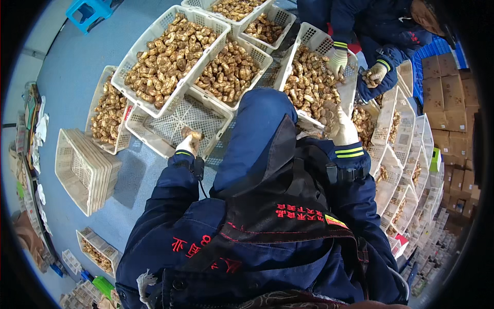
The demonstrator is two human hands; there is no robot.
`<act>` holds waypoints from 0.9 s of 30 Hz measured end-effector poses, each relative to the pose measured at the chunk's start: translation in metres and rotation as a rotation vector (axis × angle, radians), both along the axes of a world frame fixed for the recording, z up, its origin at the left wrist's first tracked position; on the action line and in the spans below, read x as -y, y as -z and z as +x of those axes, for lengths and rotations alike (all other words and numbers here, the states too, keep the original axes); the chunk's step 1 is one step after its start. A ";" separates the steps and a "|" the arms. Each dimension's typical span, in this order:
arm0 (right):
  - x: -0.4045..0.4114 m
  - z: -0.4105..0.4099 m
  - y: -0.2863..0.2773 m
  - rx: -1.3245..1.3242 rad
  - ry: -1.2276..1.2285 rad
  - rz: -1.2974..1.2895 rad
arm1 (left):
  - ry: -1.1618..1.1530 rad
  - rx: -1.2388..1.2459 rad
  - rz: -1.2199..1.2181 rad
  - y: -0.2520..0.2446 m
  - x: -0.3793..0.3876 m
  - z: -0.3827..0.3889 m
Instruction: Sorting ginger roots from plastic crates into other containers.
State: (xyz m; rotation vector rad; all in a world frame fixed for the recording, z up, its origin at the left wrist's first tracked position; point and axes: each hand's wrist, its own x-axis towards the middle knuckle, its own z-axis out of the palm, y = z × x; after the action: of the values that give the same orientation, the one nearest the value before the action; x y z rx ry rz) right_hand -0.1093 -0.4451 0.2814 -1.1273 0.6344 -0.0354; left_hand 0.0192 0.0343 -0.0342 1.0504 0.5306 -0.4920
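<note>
My left hand, in a white work glove, grips a brown-and-cream mushroom. It is raised over the near side of a white perforated plastic crate, whose latticed bottom shows bare. My right hand, gloved too, reaches over the near end of another white crate heaped with mushrooms. The fingers of that glove look soiled and blend with the mushrooms, so whether they grasp one is unclear. My bent knee rises between the two crates.
A co-worker's gloved hands work at the same right crate. Filled crates stand overlapping ahead. At left are nested crates and a blue stool. Stacked crates and cardboard boxes line the right.
</note>
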 end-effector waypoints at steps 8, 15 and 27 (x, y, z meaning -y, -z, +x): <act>0.012 -0.010 0.002 -0.031 0.049 -0.062 | -0.181 -0.008 0.078 -0.176 0.001 0.036; 0.028 -0.018 -0.001 0.008 0.144 -0.121 | 0.040 0.133 -0.361 -0.290 0.087 0.062; 0.106 -0.041 0.020 -0.233 -0.127 -0.612 | 0.358 -0.065 -0.684 -0.315 0.396 0.055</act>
State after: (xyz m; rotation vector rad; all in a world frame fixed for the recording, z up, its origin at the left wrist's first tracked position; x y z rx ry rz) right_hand -0.1502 -0.5508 0.2614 -1.7797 0.7829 0.0125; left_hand 0.0743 -0.3614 0.2812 0.4664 0.1945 -0.9466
